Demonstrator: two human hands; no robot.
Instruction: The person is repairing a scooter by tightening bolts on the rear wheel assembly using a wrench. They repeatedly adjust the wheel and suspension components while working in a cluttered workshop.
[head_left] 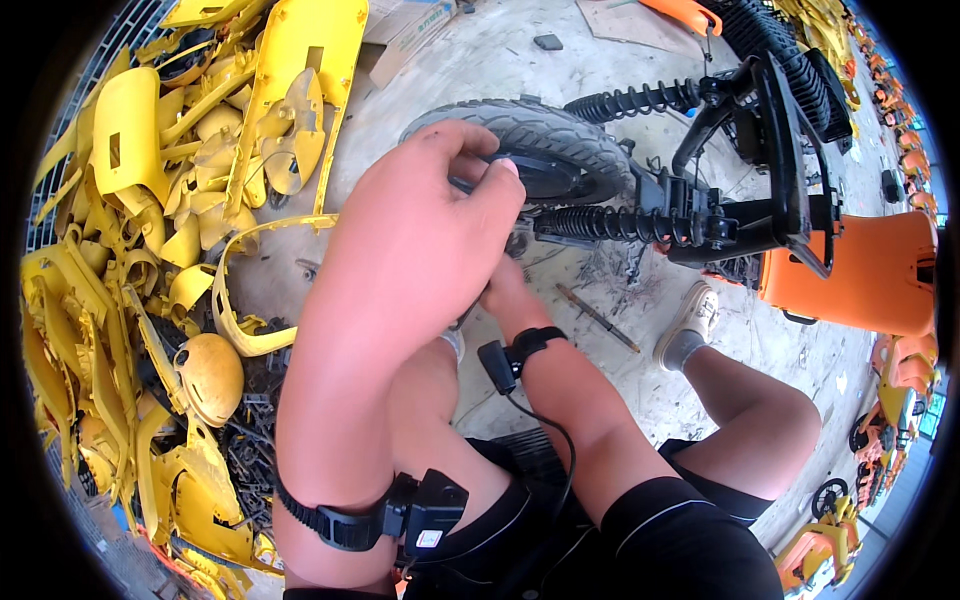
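Observation:
My left hand [462,185] reaches over the black rubber tire [585,135] of a partly stripped two-wheeler, its fingers curled beside the dark hub. What they grip, if anything, is hidden. Below it, my right hand [500,285] reaches up under the wheel near the lower end of a coiled shock absorber [610,226]; my left hand covers its fingers. A second shock absorber [630,100] runs along the far side of the tire into the black tubular frame [810,220]. A thin rod-like tool [598,318] lies on the floor to the right of my right forearm.
A large heap of yellow plastic body panels [130,140] fills the left side. An orange panel [845,275] sits at the right of the frame. Cardboard [645,30] lies at the top. Several orange and yellow vehicles [900,380] line the far right. My legs are spread below the wheel.

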